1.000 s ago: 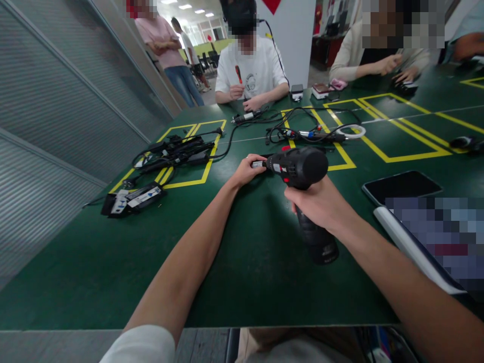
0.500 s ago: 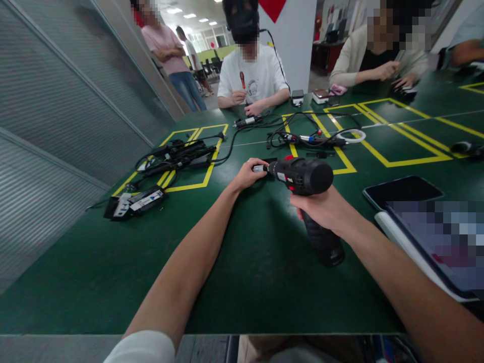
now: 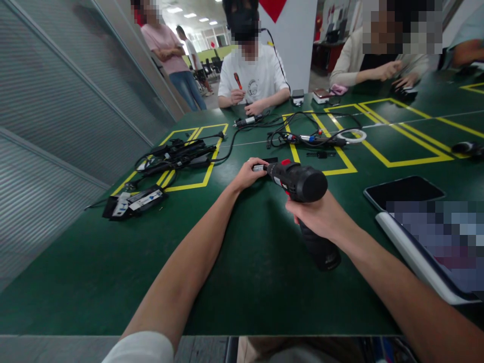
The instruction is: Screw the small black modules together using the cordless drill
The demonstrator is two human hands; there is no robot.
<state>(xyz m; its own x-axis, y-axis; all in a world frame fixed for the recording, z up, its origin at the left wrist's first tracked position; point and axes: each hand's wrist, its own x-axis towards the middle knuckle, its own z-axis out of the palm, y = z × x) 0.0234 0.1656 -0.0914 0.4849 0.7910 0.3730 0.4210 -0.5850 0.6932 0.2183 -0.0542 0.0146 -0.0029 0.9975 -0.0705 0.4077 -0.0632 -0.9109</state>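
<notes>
My right hand (image 3: 315, 214) is wrapped round the grip of a black cordless drill (image 3: 302, 182) with red details. The drill points away to the left, its chuck close to the fingers of my left hand (image 3: 249, 174). Those fingers are closed on a small black piece with a pale label (image 3: 259, 168), held low at the table. The drill's tip meets or nearly meets this piece; the exact contact is too small to make out. A flat black part (image 3: 270, 160) shows just behind it.
Black cables and adapters (image 3: 181, 154) are heaped at the left, with a labelled black box (image 3: 145, 199) nearer. A cabled tool (image 3: 317, 141) and a white ring (image 3: 351, 135) lie ahead. At right are a phone (image 3: 404, 193) and a tablet (image 3: 434, 242). A co-worker opposite holds a screwdriver (image 3: 238, 80).
The drill's rear and my right hand have shifted slightly left and down, toward me. My left hand has stayed in place. The co-worker's screwdriver has tilted a little.
</notes>
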